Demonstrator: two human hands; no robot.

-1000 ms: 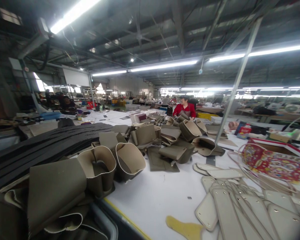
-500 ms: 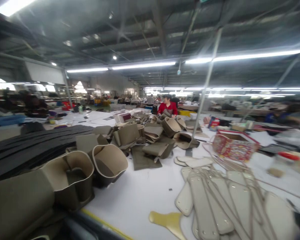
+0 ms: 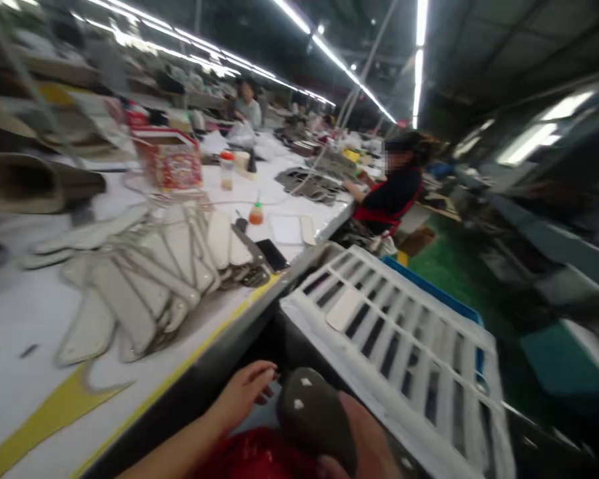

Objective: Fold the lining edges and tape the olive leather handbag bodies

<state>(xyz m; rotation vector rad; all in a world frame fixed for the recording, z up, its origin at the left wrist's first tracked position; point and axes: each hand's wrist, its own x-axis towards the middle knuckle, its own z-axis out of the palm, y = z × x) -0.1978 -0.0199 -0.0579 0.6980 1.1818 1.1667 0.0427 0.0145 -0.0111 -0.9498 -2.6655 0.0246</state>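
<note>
My right hand (image 3: 367, 436) is closed round a dark olive, rounded leather-like piece (image 3: 312, 409) with two shiny metal studs near its far end. The piece is low in the view, over my lap at the table's front edge. To its left, my left hand (image 3: 252, 386) has its fingers apart and slightly bent, with nothing visible in them. A gap shows between its fingertips and the piece. On the white table (image 3: 14, 319) beyond, several pale grey strap-like panels (image 3: 124, 299) lie in an overlapping pile.
A white slatted rack (image 3: 399, 346) stands to the right, with a pale panel (image 3: 343, 308) on it. A yellow curved template (image 3: 44, 422), a phone (image 3: 272, 255), a glue bottle (image 3: 256, 213) and a patterned box (image 3: 172, 159) are on the table. A co-worker (image 3: 392, 179) sits at the far right edge.
The view has swung right and down. Both my hands and the olive piece have come into view, along with the rack. The pale pile now appears on the left.
</note>
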